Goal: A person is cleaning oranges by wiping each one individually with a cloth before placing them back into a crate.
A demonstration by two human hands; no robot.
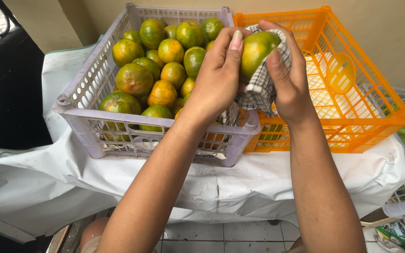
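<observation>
White-draped table is carrying two crates; you are gripping a green-orange citrus fruit (pixel 255 49) at upper centre, left hand (pixel 219 77) steadying, right hand (pixel 284 77) pressing a checked cloth (pixel 261 89) (both closed).

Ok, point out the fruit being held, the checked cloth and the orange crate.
green-orange citrus fruit (pixel 257 49), head view, on its bare front skin.
checked cloth (pixel 260 91), head view, on the fold hanging below the fruit.
orange crate (pixel 352 129), head view, on its front wall.
</observation>
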